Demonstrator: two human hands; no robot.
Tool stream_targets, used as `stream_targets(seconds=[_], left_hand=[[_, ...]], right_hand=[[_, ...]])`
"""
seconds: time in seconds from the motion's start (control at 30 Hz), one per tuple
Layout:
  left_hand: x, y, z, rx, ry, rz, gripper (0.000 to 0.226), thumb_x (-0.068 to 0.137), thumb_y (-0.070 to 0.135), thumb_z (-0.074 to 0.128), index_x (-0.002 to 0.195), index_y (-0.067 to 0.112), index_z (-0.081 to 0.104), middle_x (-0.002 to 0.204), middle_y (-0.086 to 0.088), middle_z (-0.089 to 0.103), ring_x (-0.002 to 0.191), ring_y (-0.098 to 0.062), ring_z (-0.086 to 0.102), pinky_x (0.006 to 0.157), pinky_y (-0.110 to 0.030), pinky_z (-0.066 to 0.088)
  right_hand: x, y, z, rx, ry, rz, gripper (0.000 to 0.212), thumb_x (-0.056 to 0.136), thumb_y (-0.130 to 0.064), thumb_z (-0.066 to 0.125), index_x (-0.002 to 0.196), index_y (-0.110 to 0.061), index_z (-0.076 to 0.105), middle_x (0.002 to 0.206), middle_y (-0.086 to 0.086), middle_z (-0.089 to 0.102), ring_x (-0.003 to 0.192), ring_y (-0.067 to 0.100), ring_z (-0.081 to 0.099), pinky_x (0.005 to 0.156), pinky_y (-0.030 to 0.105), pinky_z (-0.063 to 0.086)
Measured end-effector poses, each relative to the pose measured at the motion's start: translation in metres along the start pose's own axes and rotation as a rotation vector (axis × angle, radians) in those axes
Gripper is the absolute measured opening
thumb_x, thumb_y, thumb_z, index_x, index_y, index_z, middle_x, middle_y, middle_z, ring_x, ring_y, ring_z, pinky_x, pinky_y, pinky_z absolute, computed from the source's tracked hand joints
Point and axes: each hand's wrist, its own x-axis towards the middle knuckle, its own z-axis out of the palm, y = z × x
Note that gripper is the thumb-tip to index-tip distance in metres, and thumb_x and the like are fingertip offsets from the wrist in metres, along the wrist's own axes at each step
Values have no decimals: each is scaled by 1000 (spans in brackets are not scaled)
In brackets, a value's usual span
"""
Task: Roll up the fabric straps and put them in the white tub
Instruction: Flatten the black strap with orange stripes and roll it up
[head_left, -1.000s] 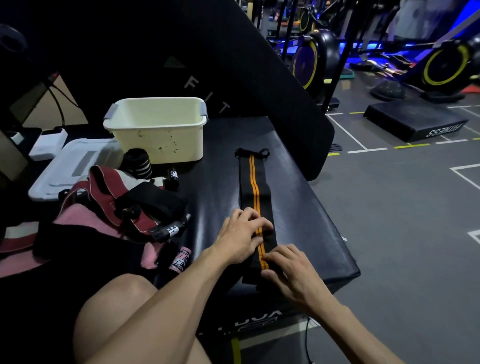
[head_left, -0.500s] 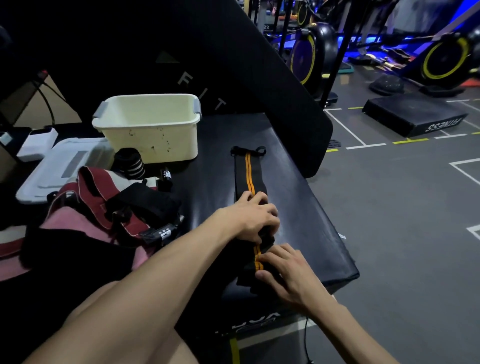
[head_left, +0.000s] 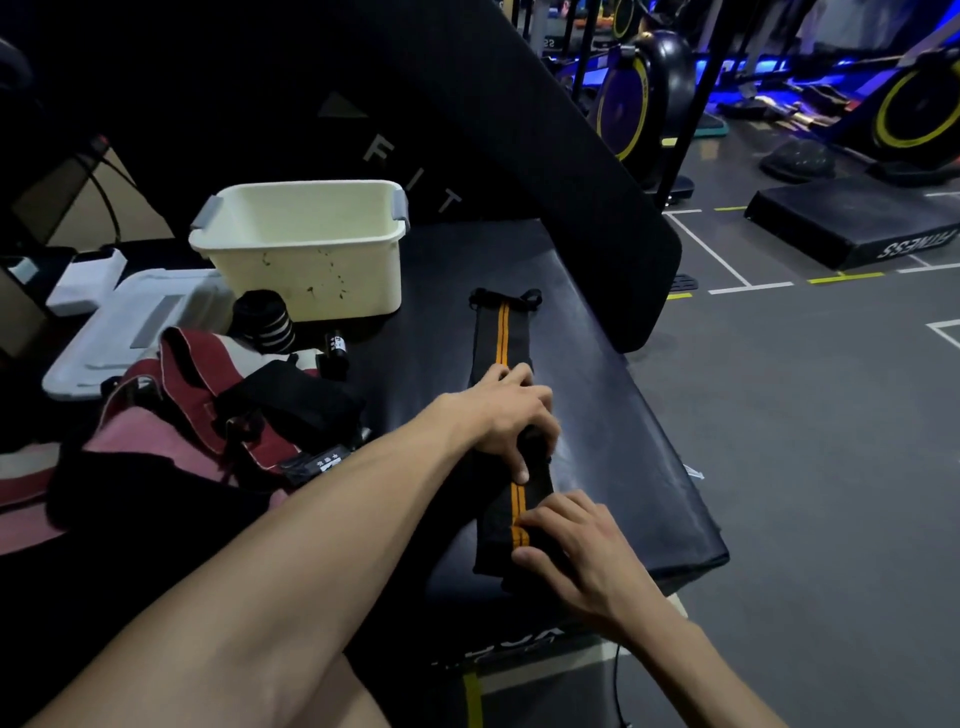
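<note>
A long black fabric strap (head_left: 502, 332) with two orange stripes lies stretched along the black padded box (head_left: 613, 415), its looped end pointing away from me. My left hand (head_left: 498, 415) is curled over the strap's middle and grips a raised bunch of it between thumb and fingers. My right hand (head_left: 576, 545) pinches the strap's near end, fingers on top, thumb at the edge. The white tub (head_left: 311, 280) stands at the back left of the box; from here I see nothing inside it.
A rolled black strap with white stripes (head_left: 265, 319) stands in front of the tub. A heap of red, pink and black straps (head_left: 208, 400) lies to my left, by a white lid (head_left: 130, 332). A slanted black pad (head_left: 519, 156) rises behind. The box drops to the gym floor on the right.
My left hand slid away from me along the strap and curled up from lying flat, bunching the fabric. My right hand stayed at the near end.
</note>
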Motion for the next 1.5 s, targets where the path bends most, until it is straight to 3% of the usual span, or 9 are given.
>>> stream_targets(seconds=[0.17,0.53,0.7,0.8,0.9,1.0,1.27,1.37,1.5], left_hand=[[-21,-4,34,-196,79,-97,42,95,48,61,134,56,50,166,13,16,153,-19,-2,123,-51,-3],[-33,-2,50,-130,96,-189,44,109,39,38,145,63,34,171,11,-5,155,-22,-20,123,-59,-11],[-33,6,64,-237,291,-286,37,107,46,40,142,58,43,169,10,10,157,-22,-5,126,-56,3],[-35,10,65,-294,446,-475,65,94,56,61,152,45,35,167,3,14,153,-27,10,122,-51,24],[-39,12,64,-337,555,-618,74,80,65,73,143,34,49,149,5,36,132,-24,37,106,-41,41],[-37,17,65,-486,645,-594,63,78,52,82,131,26,61,132,8,49,117,-20,45,99,-37,46],[-36,29,63,-511,632,-653,51,86,45,77,133,35,60,142,13,49,118,-25,49,99,-33,41],[-37,30,58,-477,604,-794,67,79,58,79,133,31,50,133,5,47,111,-27,58,87,-38,47],[-39,23,55,-497,519,-886,66,72,68,79,116,27,52,115,1,68,109,-28,65,81,-37,45]], right_hand=[[1,3,5,-5,26,0,46,100,-63,38,112,-28,66,103,-13,58,98,11,53,76,32,44],[-2,1,3,-30,31,-7,38,99,-57,46,115,-28,65,103,-13,60,100,11,55,76,29,45],[-6,0,6,-59,41,-12,36,98,-54,50,114,-27,65,104,-11,60,100,13,57,76,31,47],[-6,-1,9,-55,65,-8,34,98,-53,51,113,-26,65,104,-11,60,99,13,58,75,32,48],[-8,-2,12,-57,81,4,33,97,-52,52,114,-27,64,105,-13,59,100,12,56,77,30,45],[-10,-3,12,-62,86,6,33,97,-53,52,115,-27,63,107,-13,59,101,11,56,78,29,45],[-9,-1,15,-40,94,20,36,97,-54,51,115,-27,64,107,-12,60,102,13,57,78,37,51],[-8,-2,14,-44,92,25,37,97,-54,51,115,-26,65,107,-11,61,102,14,58,79,36,51],[-8,-3,13,-48,81,26,36,97,-54,51,114,-26,65,107,-12,60,101,13,57,78,35,50]])
